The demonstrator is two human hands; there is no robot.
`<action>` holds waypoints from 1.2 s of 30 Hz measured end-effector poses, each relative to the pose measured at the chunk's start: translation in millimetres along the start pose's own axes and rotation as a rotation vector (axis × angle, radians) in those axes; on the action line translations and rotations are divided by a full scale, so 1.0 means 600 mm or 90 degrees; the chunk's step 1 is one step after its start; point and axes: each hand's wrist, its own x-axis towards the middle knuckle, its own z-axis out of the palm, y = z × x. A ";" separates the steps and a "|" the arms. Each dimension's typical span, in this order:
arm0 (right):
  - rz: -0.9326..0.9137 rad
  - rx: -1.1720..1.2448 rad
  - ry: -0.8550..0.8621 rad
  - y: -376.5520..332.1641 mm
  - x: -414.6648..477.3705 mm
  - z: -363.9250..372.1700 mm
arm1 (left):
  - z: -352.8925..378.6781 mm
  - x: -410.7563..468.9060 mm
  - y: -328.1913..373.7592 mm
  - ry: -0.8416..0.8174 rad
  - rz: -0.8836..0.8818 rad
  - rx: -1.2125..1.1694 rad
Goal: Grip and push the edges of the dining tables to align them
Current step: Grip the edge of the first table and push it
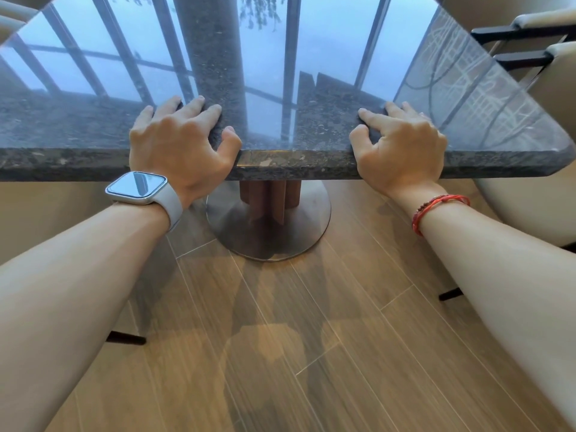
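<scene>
A dark speckled stone dining table [296, 165] with a glossy top fills the upper half of the head view; its near edge runs across in front of me. My left hand [184, 145], with a white watch on the wrist, lies over that edge left of centre, fingers spread on the top and the heel of the palm against the rim. My right hand [402, 148], with a red thread bracelet on the wrist, rests the same way right of centre. The table stands on a brown ribbed column [269, 198] and a round metal base [271, 232]. No second table is in view.
Pale upholstered chairs with dark frames stand at the right [530, 39] and far left [15, 14]. Another pale chair seat [536, 207] sits at the right under the table corner. Dark chair legs [127, 338] touch the wood-plank floor [280, 353] on both sides.
</scene>
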 end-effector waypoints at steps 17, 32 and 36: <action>-0.014 0.001 0.019 0.005 0.001 0.005 | -0.004 -0.002 0.002 0.015 0.007 0.006; -0.010 0.007 -0.016 0.009 0.004 0.001 | -0.011 -0.004 0.007 -0.032 -0.024 -0.009; -0.002 0.012 -0.031 0.012 0.002 -0.002 | -0.020 -0.002 0.013 -0.126 -0.061 -0.039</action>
